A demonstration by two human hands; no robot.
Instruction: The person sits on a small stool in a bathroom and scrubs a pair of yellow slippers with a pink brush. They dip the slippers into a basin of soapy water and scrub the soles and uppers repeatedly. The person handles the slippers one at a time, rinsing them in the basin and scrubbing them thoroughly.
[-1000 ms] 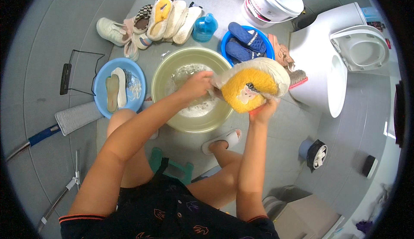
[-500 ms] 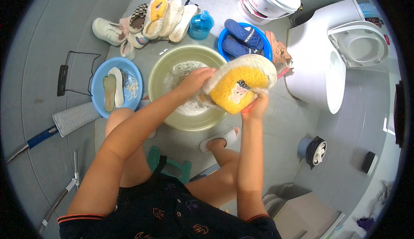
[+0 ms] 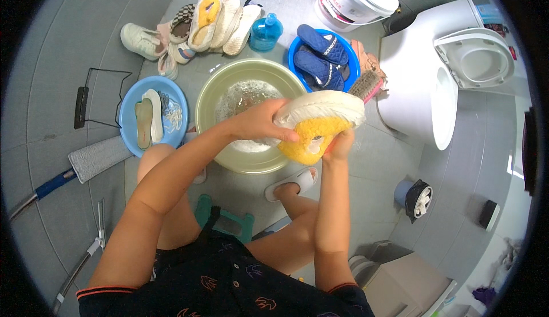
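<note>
Bathroom floor [image 3: 68, 48], grey tile. Left hand [image 3: 260, 124] grips white sole of yellow fuzzy slipper [image 3: 317, 122]; right hand [image 3: 341, 144] closed under its toe, held over green basin [image 3: 211, 97] w/ suds. Wash looks mid-way: shoe row [image 3: 197, 22], blue slippers [image 3: 317, 54] appear dry, not yet done.

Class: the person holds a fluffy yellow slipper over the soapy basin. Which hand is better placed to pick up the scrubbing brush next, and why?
Right, probably. The right hand grips the slipper at its end nearest the scrubbing brush, lying right of the basin. The left hand clasps the slipper's other side, farther away.
</note>
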